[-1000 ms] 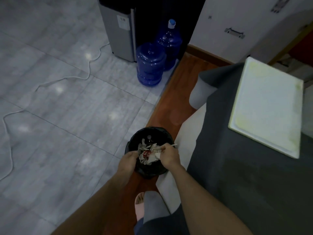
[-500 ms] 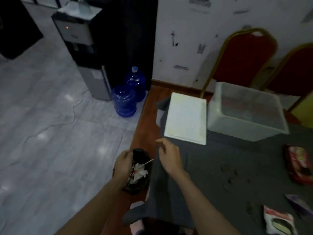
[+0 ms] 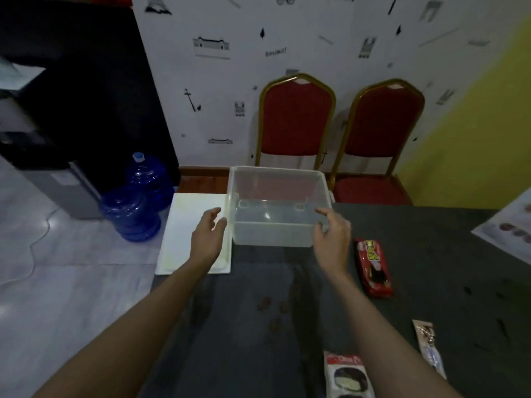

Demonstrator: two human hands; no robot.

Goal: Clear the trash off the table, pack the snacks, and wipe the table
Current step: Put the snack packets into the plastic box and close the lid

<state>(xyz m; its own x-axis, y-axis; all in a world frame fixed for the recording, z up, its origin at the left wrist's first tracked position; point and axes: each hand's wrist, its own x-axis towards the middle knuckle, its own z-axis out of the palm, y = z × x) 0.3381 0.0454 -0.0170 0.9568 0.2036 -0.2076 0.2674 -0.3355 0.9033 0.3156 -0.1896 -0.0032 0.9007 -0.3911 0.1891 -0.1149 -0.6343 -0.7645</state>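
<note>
Nearest me, glossy snack packets (image 3: pixel 349 374) lie on the dark cloth-covered desk (image 3: pixel 244 340). A red wrapper (image 3: pixel 373 267) lies right. Farther, my left hand (image 3: pixel 207 239) and right hand (image 3: pixel 332 239), spread wide and empty, flank a clear rectangular plastic bin (image 3: pixel 277 208); its flat white lid (image 3: pixel 186 234) lies left.

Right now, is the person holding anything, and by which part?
Nothing. Both the left hand and right hand are open and empty, flanking the clear box without gripping it.
</note>
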